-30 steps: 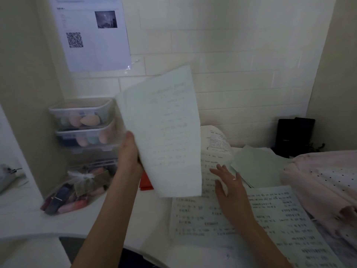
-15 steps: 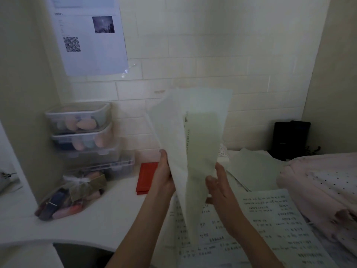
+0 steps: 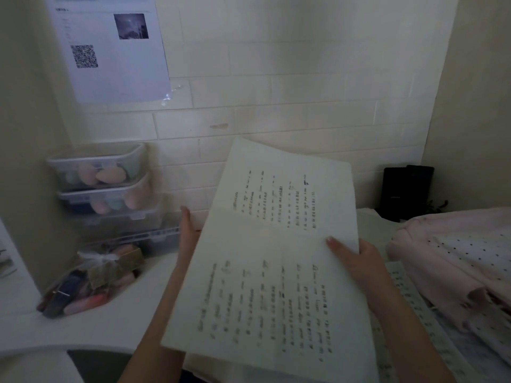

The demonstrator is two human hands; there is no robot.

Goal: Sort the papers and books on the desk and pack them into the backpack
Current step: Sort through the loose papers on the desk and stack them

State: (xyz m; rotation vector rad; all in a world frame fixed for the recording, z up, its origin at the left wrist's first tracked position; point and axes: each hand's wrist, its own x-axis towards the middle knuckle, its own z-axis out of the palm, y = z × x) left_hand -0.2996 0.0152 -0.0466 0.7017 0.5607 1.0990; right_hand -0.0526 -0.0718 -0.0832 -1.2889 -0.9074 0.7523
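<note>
A large printed paper sheet (image 3: 276, 261) with a fold line across its middle is held up flat in front of me, text turned sideways. My left hand (image 3: 188, 233) holds its left edge from behind, mostly hidden by the sheet. My right hand (image 3: 356, 258) pinches the right edge, thumb on top of the page. More printed papers (image 3: 409, 308) lie on the white desk (image 3: 116, 322) below and to the right, largely covered. A pink fabric item with dotted lining (image 3: 453, 261), possibly the backpack, lies at the right.
Stacked clear plastic boxes (image 3: 102, 181) with pastel sponges stand at the back left. A clear bag of small items (image 3: 91, 283) lies in front of them. A black box (image 3: 406, 189) stands in the back right corner. A notice with a QR code (image 3: 110, 48) hangs on the wall.
The sheet, folded and upright half a second ago, now lies spread open and flat between both hands. My right hand has come off the desk papers and taken its right edge.
</note>
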